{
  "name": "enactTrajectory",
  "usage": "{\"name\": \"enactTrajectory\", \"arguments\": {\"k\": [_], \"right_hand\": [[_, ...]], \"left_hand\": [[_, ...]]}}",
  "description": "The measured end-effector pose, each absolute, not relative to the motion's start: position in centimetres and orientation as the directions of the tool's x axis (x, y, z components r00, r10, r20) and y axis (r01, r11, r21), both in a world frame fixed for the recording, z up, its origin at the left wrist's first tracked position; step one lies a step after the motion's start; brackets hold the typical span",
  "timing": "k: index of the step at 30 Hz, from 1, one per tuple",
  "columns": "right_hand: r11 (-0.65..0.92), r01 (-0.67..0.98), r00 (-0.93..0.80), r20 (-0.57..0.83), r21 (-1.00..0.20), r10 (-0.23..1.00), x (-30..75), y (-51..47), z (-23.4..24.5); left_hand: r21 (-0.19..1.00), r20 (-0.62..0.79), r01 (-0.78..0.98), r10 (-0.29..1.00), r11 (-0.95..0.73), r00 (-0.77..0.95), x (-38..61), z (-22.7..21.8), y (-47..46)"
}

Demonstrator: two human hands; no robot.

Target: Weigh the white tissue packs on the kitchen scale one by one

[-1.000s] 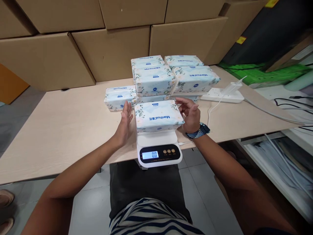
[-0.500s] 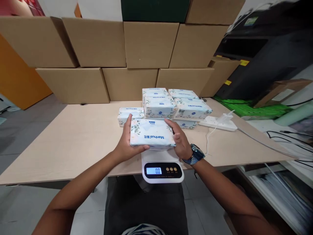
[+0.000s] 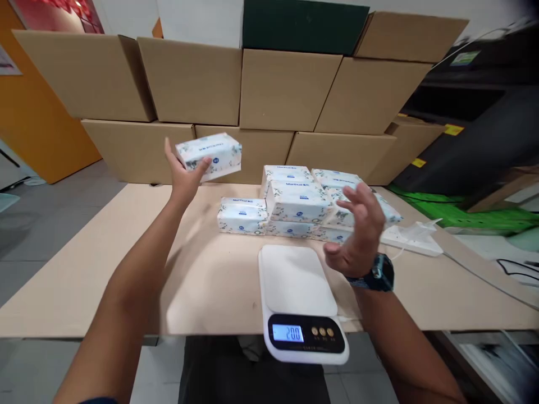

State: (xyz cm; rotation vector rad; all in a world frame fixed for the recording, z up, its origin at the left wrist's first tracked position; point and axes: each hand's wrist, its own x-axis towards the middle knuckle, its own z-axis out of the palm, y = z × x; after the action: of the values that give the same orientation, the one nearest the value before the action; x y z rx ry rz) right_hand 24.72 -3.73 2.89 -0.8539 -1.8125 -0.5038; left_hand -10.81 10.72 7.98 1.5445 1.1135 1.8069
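A white, flower-printed tissue pack (image 3: 214, 152) is gripped in my left hand (image 3: 185, 178), raised above the table's left side. My right hand (image 3: 361, 233), slightly blurred, holds nothing; its fingers are apart and bent, in front of the stacked packs. Below and left of it, the white digital kitchen scale (image 3: 298, 280) sits at the table's front edge with a bare platform. Its lit display seems to read 20.0. Several more tissue packs (image 3: 298, 203) stand stacked behind the scale, partly hidden by my right hand.
Cardboard boxes (image 3: 290, 90) form a wall along the back of the table (image 3: 210, 292). A white power strip (image 3: 412, 238) with a cable lies to the right, near a green tray (image 3: 471, 207). A dark machine (image 3: 458, 106) stands at the far right.
My left hand has carried the tissue pack from over the scale up and to the left. My right hand has let go of it. The scale's display went from 0.0 to about 20.0.
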Motion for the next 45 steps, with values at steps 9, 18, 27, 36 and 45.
{"name": "enactTrajectory", "arguments": {"k": [9, 18, 27, 36, 45], "right_hand": [[0.483, 0.853, 0.117, 0.974, -0.199, 0.194, 29.5, -1.6, -2.5], [0.42, 0.908, 0.067, 0.986, 0.004, -0.154, 30.1, 0.3, -1.9], [0.42, 0.901, 0.125, 0.992, -0.113, 0.0, 28.8, -0.7, -1.7], [0.438, 0.887, 0.117, 0.988, -0.149, 0.1, 29.1, -1.0, -2.3], [0.503, 0.846, 0.119, 0.983, -0.176, 0.142, 28.7, -1.0, -2.7]], "left_hand": [[0.97, 0.228, 0.063, 0.97, -0.234, 0.086, -10.1, -1.4, 20.1], [0.998, -0.012, 0.064, 0.899, -0.018, 0.437, -11.0, -1.6, 20.5], [0.994, -0.071, -0.028, 0.841, 0.101, 0.536, -12.7, -0.8, 20.8], [0.978, -0.13, -0.066, 0.828, 0.197, 0.545, -10.2, 1.1, 19.3], [0.956, -0.2, -0.086, 0.836, 0.282, 0.51, -8.3, 1.2, 18.6]]}}
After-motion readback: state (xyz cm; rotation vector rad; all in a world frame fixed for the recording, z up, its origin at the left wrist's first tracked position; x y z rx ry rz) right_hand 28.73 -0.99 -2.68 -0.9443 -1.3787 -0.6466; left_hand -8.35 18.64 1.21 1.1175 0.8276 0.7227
